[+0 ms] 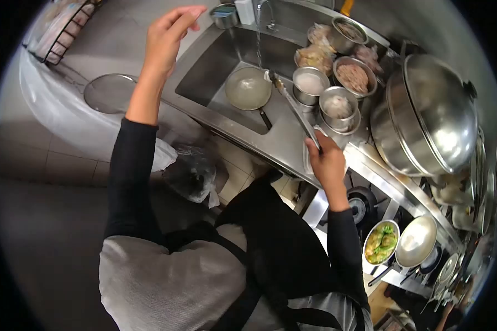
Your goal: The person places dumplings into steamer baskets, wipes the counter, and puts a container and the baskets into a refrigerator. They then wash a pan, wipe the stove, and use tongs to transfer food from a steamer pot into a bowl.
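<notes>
My right hand (327,160) is wrapped round the end of a pair of metal tongs (297,110), whose dark tips point up and left over the counter by the sink. My left hand (171,38) is raised left of the sink, fingers bent and pressed together; whether anything small is between them cannot be made out. Water runs from the faucet (268,16) into the sink (204,74), where a pan (248,88) with a dark handle holds cloudy liquid. Metal containers (310,84) stand just right of the tong tips.
A large domed steel pot (436,110) stands at the right. Below it are the stove (359,207), an oval dish of green and yellow food (381,243) and a pale pan (417,241). A round strainer (109,94) and a wire rack (66,33) are at the left.
</notes>
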Motion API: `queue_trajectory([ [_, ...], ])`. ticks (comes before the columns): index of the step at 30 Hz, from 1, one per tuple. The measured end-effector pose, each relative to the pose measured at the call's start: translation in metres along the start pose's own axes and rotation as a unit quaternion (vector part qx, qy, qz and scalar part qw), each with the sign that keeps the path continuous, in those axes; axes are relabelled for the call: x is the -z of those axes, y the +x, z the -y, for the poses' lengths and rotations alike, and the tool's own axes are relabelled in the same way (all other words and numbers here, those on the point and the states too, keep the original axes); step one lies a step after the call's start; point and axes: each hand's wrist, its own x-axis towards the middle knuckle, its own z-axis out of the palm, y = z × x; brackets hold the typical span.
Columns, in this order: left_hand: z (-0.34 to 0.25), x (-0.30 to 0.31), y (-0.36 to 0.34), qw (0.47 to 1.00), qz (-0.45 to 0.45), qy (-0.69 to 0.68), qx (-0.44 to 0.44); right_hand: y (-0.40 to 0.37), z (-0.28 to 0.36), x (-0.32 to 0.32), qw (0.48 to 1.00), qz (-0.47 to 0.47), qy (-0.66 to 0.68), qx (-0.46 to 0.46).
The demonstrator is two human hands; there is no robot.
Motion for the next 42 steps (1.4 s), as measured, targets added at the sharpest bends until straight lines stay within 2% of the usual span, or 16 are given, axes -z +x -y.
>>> queue_trajectory([
  [2,0.016,0.024,-0.011,0.999,-0.034,-0.011,0.019,0.013,-0.021,-0.063,0.992,0.076,-0.097,0.014],
  [5,0.038,0.028,-0.011,0.996,-0.058,-0.043,0.054,0.013,-0.05,-0.138,0.907,0.348,-0.234,0.039],
  [7,0.054,0.031,0.006,0.995,-0.06,-0.058,0.053,0.029,-0.03,-0.139,0.912,0.345,-0.222,0.013],
  [9,0.072,0.031,0.023,0.997,-0.036,-0.044,0.055,0.055,-0.02,-0.146,0.918,0.336,-0.211,-0.015],
  [12,0.096,0.019,0.057,0.993,-0.029,-0.109,0.035,0.131,-0.003,-0.158,0.977,0.207,-0.023,-0.055],
  [16,0.124,0.007,0.099,0.983,-0.016,-0.182,0.025,0.248,0.003,-0.218,0.998,0.056,0.007,-0.027],
  [18,0.143,0.005,0.117,0.978,-0.01,-0.205,0.034,0.294,0.02,-0.23,0.896,0.136,0.339,-0.252],
  [19,0.154,0.007,0.122,0.975,-0.007,-0.216,0.051,0.303,0.026,-0.23,0.897,0.133,0.335,-0.256],
  [21,0.178,0.014,0.131,0.973,-0.007,-0.22,0.065,0.322,0.04,-0.232,0.809,0.165,0.465,-0.32],
  [25,0.23,0.034,0.139,0.965,-0.036,-0.236,0.11,0.317,0.025,-0.253,0.905,0.175,0.302,-0.243],
  [27,0.25,0.044,0.14,0.967,-0.061,-0.217,0.118,0.303,0.015,-0.263,1.0,-0.018,-0.008,0.015],
  [33,0.281,0.041,0.139,0.953,-0.067,-0.242,0.168,0.339,0.0,-0.275,0.989,-0.087,0.018,-0.114],
  [36,0.275,0.03,0.139,0.954,-0.036,-0.255,0.156,0.364,-0.006,-0.307,0.972,-0.04,0.075,-0.217],
  [38,0.271,0.031,0.137,0.959,-0.022,-0.237,0.154,0.372,0.006,-0.317,0.883,0.1,0.304,-0.343],
  [39,0.269,0.032,0.134,0.963,-0.01,-0.22,0.152,0.372,0.017,-0.322,0.883,0.098,0.304,-0.343],
  [42,0.276,0.039,0.122,0.956,-0.03,-0.251,0.152,0.371,-0.007,-0.368,0.908,-0.176,0.16,-0.346],
])
